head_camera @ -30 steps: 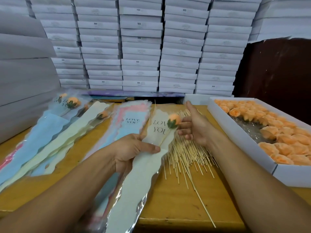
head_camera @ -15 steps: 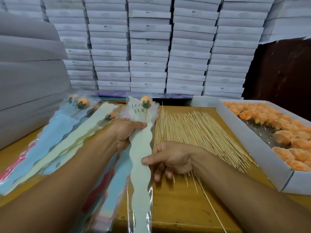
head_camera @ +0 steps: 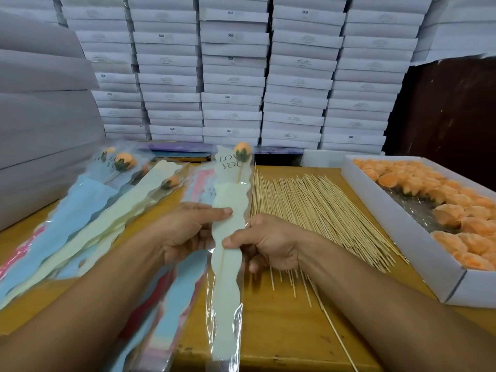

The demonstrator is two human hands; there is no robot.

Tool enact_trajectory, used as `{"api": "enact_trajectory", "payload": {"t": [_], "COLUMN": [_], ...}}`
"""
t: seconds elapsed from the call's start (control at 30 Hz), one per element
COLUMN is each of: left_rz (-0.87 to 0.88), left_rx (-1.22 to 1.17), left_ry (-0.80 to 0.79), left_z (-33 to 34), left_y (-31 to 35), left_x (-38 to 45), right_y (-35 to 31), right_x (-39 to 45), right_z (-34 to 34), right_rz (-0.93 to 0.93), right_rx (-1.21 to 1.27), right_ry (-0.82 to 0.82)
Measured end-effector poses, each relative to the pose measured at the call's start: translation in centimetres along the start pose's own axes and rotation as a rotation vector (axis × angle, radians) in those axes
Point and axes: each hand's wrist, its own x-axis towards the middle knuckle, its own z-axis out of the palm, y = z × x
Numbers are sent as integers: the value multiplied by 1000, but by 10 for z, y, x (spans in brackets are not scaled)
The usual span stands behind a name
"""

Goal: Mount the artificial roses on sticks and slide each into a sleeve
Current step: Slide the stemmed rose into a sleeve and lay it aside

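While both hands pinch one sleeve (head_camera: 228, 237) from either side, the left hand (head_camera: 185, 232) lays its thumb across the pale paper above the right hand (head_camera: 268, 242), whose thumb presses lower down. One orange rose (head_camera: 243, 149) on its stick sits inside at the far end, beyond both hands. Left of the left hand lie finished sleeves (head_camera: 88, 210) showing three roses. Right of the right hand spread loose sticks (head_camera: 316, 208), too many to count, then one box (head_camera: 402, 237) of roses.

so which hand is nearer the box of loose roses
Right. The right hand grips the sleeve's right edge, with the stick pile between it and the rose box. The left hand holds the sleeve's left side, farther away.
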Motion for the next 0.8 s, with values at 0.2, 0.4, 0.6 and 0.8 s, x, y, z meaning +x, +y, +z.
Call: {"api": "enact_trajectory", "payload": {"t": [0.2,0.4,0.6,0.8], "left_rz": [-17,3,-18,3], "left_rx": [5,13,70,212], "left_ry": [-74,-40,50,226], "left_z": [0,0,-19,-84], "left_y": [-4,-2,6,36], "left_x": [-11,-10,-7,-6], "right_y": [-2,-1,-2,-3], "right_x": [-1,0,-2,0], "right_z": [-1,-2,-5,-11], "right_rz": [-32,-39,-35,-52], "right_rx": [43,36,27,0], "right_ry": [71,54,-23,78]}}
